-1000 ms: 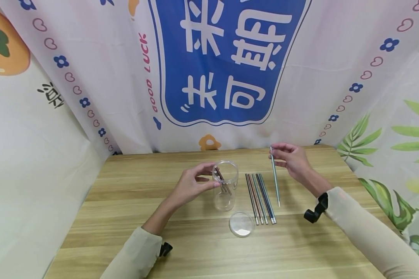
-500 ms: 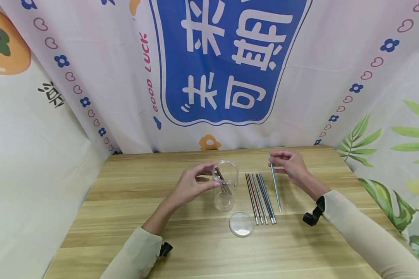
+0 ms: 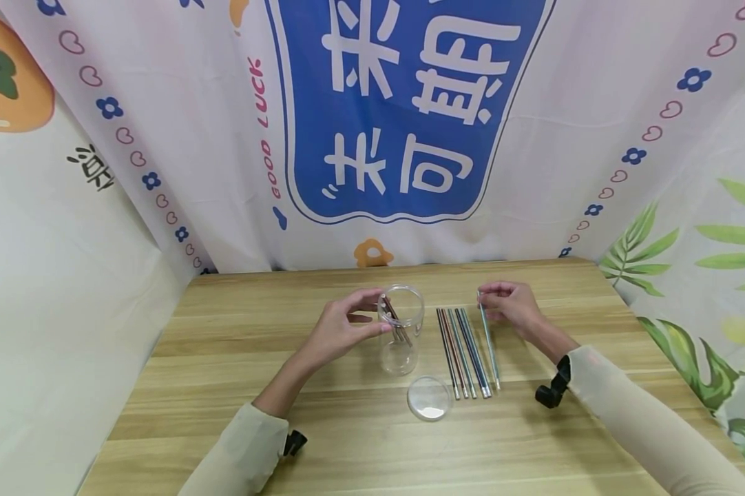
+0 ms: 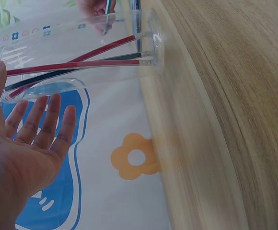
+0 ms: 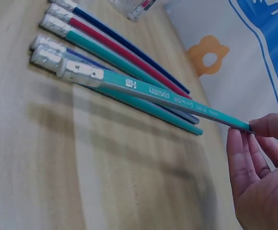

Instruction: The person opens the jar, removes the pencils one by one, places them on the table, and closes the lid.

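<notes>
A clear, lidless jar (image 3: 400, 364) stands upright on the table; in the left wrist view several red and dark pencils (image 4: 100, 63) lean inside it. My left hand (image 3: 340, 332) holds it near the rim, thumb on one side and fingers on the other. Between thumb and fingertips, my right hand (image 3: 513, 308) pinches a green pencil (image 5: 144, 91) by its far end. The pencil slants down, eraser end lowest, beside a row of pencils (image 3: 458, 353). That row, in red, blue and green, lies on the table with eraser ends towards me.
A round clear lid (image 3: 429, 399) lies in front of the jar, close to the pencils' eraser ends. A printed cloth (image 3: 224, 172) hangs behind the wooden table (image 3: 224, 386). Black straps sit on both wrists.
My right hand has come down and towards me with the green pencil, bringing its eraser end closer to the row. The left hand and the jar have stayed put.
</notes>
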Motion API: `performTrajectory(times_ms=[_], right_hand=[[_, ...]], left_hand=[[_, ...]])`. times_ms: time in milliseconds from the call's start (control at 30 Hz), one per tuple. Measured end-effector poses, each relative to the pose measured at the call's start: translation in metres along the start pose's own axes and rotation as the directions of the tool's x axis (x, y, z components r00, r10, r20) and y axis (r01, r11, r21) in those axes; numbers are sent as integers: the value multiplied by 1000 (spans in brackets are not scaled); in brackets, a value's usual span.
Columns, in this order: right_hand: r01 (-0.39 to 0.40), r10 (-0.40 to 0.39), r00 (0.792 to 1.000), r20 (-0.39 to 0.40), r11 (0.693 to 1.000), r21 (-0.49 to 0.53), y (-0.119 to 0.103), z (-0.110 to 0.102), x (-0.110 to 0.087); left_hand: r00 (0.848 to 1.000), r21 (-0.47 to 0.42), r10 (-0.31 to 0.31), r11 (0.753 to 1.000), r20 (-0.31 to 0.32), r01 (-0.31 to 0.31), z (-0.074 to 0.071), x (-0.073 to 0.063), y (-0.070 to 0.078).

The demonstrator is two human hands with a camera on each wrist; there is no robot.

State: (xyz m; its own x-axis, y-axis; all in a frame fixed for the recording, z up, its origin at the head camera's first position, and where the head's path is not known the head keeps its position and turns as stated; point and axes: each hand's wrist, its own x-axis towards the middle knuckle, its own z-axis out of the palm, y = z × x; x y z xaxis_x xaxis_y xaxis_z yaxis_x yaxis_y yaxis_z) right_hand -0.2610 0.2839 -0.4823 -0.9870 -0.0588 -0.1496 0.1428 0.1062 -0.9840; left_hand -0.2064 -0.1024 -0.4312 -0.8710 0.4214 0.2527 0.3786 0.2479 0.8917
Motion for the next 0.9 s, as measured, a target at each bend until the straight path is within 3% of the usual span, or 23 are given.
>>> performTrajectory(times_ms=[467, 900], right_hand=[[-28, 27, 1000, -15, 996, -89, 19, 2, 3], [-55, 51, 998, -26, 986, -158, 20, 9, 6]], left_hand=[[1000, 5, 9, 1000, -1, -9, 1, 0, -1], [1000, -6, 8, 1000, -2, -8, 1, 0, -1]])
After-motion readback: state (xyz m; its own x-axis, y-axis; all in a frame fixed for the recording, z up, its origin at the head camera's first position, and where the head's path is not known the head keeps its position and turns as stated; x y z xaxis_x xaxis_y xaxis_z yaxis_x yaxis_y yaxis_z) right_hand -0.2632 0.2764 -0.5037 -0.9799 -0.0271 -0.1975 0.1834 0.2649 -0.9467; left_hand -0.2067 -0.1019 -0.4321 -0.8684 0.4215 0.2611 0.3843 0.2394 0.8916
